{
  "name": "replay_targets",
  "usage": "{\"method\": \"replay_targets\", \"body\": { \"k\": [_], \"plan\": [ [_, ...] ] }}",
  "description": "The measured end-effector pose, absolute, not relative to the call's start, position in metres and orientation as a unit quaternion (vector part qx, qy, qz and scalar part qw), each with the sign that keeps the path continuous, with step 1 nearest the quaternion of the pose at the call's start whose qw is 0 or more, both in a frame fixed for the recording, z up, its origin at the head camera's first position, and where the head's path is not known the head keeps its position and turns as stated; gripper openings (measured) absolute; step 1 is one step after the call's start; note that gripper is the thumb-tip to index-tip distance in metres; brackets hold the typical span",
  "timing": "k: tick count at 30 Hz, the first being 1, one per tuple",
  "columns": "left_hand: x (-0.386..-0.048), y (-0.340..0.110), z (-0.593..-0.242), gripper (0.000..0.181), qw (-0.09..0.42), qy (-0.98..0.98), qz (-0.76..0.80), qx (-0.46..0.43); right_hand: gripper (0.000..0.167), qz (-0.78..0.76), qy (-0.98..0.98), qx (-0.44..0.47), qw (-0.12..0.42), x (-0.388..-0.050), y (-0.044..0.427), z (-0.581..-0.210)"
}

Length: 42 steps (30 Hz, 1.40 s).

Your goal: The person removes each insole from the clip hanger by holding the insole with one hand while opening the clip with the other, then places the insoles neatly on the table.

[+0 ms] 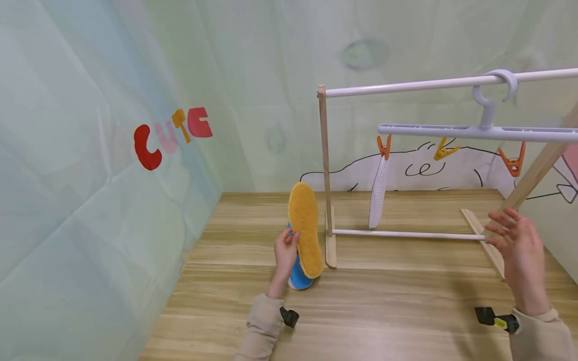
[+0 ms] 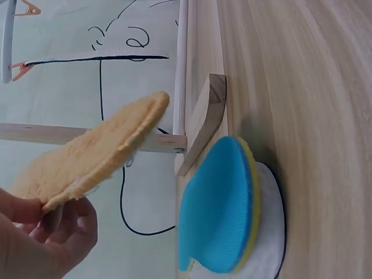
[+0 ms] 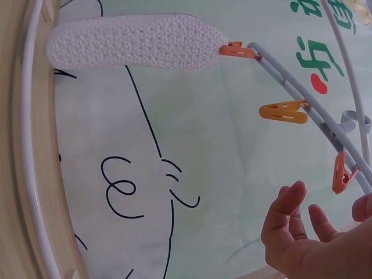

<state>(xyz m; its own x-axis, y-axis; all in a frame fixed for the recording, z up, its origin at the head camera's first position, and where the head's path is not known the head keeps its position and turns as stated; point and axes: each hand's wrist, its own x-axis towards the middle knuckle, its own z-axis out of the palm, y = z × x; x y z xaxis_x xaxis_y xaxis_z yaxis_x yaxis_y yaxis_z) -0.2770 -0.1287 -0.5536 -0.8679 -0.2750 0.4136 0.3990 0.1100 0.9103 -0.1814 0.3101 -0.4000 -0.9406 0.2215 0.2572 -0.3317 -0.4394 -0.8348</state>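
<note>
The left hand (image 1: 285, 253) pinched the fuzzy yellow insole (image 1: 304, 220) by one long edge between thumb and fingers, aloft over a blue insole (image 1: 301, 276) lying left of the drying rack (image 1: 325, 165); a white layer (image 2: 269, 226) showed beneath that one, perhaps another insole. The right hand (image 1: 521, 255) was raised near the rack's right side, fingers apart, holding nothing. A bumpy white insole (image 1: 378, 198) hung from an orange clip (image 1: 384, 147) at the left end of the hanger (image 1: 433, 131), with an unused yellow clip (image 1: 444, 150) nearby. From where I stood, so narrow a pinch looked apt to let the thick insole swivel or slip. The hanger merely hooked over the white rail (image 1: 406, 85), so a bump could set it swinging and shake the bumpy white insole loose.
</note>
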Motion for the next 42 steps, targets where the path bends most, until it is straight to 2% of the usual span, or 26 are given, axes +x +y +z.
{"method": "replay_targets", "body": {
  "k": [3,6,9,11,17,20,21,23,27,28,34,37,42],
  "plan": [
    [-0.303,-0.139,-0.591,0.029,0.226,-0.718,-0.658,0.003,0.032,0.843,-0.513,0.047,0.156,-0.181,0.309,-0.401],
    [-0.306,-0.143,-0.595,0.028,0.211,-0.730,-0.650,0.029,0.031,0.843,-0.514,0.044,0.152,-0.181,0.309,-0.402],
    [-0.308,-0.145,-0.601,0.019,0.224,-0.725,-0.650,0.027,0.030,0.850,-0.502,0.051,0.148,-0.181,0.308,-0.404],
    [-0.310,-0.148,-0.606,0.021,0.207,-0.725,-0.657,0.030,0.030,0.854,-0.495,0.056,0.148,-0.182,0.307,-0.405],
    [-0.323,-0.161,-0.629,0.036,0.133,-0.740,-0.657,0.043,0.029,0.868,-0.470,0.072,0.144,-0.182,0.305,-0.409],
    [-0.333,-0.165,-0.648,0.036,0.141,-0.736,-0.662,0.025,0.028,0.870,-0.466,0.078,0.141,-0.182,0.305,-0.409],
    [-0.332,-0.165,-0.648,0.039,0.116,-0.742,-0.659,0.034,0.028,0.868,-0.469,0.079,0.140,-0.182,0.306,-0.409],
    [-0.338,-0.167,-0.658,0.040,0.122,-0.740,-0.661,0.028,0.028,0.866,-0.474,0.080,0.138,-0.182,0.306,-0.410],
    [-0.345,-0.167,-0.667,0.050,0.102,-0.748,-0.653,0.056,0.028,0.861,-0.482,0.085,0.134,-0.182,0.305,-0.413],
    [-0.347,-0.166,-0.671,0.054,0.113,-0.750,-0.649,0.063,0.028,0.861,-0.482,0.088,0.134,-0.182,0.305,-0.413],
    [-0.342,-0.169,-0.670,0.066,0.078,-0.759,-0.645,0.044,0.028,0.861,-0.481,0.107,0.129,-0.183,0.304,-0.416],
    [-0.339,-0.169,-0.671,0.067,0.086,-0.770,-0.632,0.034,0.028,0.856,-0.491,0.104,0.126,-0.183,0.303,-0.416],
    [-0.320,-0.157,-0.633,0.074,0.061,-0.780,-0.619,0.067,0.027,0.844,-0.514,0.092,0.121,-0.183,0.301,-0.416]
  ]
}}
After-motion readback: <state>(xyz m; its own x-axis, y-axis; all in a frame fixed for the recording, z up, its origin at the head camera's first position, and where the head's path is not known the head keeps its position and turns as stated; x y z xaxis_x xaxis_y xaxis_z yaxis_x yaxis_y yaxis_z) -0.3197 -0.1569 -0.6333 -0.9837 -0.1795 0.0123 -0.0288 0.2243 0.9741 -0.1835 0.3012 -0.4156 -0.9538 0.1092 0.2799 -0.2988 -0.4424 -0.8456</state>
